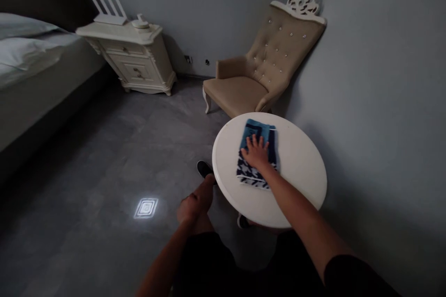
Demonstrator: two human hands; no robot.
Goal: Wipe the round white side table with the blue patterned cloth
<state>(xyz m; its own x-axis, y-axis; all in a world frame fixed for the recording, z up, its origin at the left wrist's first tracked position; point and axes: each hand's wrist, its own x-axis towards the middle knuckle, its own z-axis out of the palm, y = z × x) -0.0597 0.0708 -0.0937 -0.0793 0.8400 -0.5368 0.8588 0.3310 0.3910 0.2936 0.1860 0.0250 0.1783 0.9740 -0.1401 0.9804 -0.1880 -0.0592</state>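
Note:
A folded towel [248, 169], teal at the far end and dark with a white pattern nearer me, lies on a round white table [298, 158]. My right hand [257, 151] rests palm down on the towel with its fingers spread. It presses flat on the cloth rather than gripping it, and covers part of the pattern. Off to the left of the table, my left hand [188, 206] lies on my bent knee. Its fingers are not clear enough to make out.
A tan tufted armchair [240, 90] stands just beyond the table. A white nightstand [139, 65] carries a router [110, 19] and a small white object [140, 23]. At the left is a bed [38, 74]. A bright square light patch [146, 208] shows on the floor.

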